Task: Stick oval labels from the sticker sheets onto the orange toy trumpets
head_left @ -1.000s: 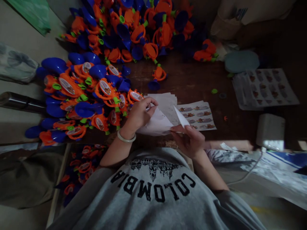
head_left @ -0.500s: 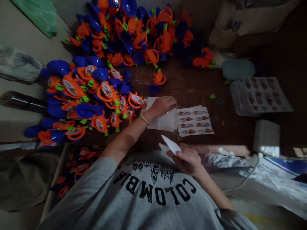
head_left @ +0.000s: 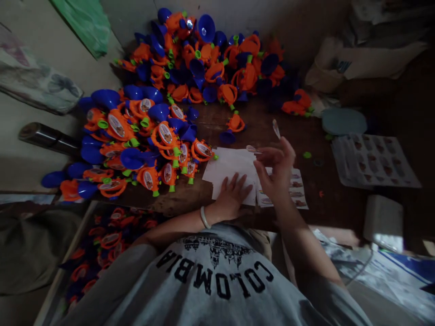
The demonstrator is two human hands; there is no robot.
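Note:
My left hand (head_left: 231, 199) lies flat with fingers spread on a stack of white sheets (head_left: 234, 160) at the table's front. Raised over the table to its right is my right hand (head_left: 277, 170), with small oval stickers at its fingertips. One sticker (head_left: 276, 129) stands up from the index finger, and another sticker (head_left: 253, 149) juts left from the other fingers. Partly behind this hand lies a sheet of printed oval stickers (head_left: 298, 192). Left of the stack are orange and blue toy trumpets (head_left: 165, 133) with oval labels on them.
More toy trumpets (head_left: 215, 72) are heaped against the back wall. A single trumpet (head_left: 235, 122) lies behind the white sheets. On the right are sticker sheets (head_left: 377, 158), a pale lid-like piece (head_left: 344, 121) and a white box (head_left: 384, 222). A dark flask (head_left: 49, 136) is at far left.
My right hand has risen from near my chest to above the sticker sheet, and the pale paper it held is out of it. My left hand has drawn back toward me and flattened.

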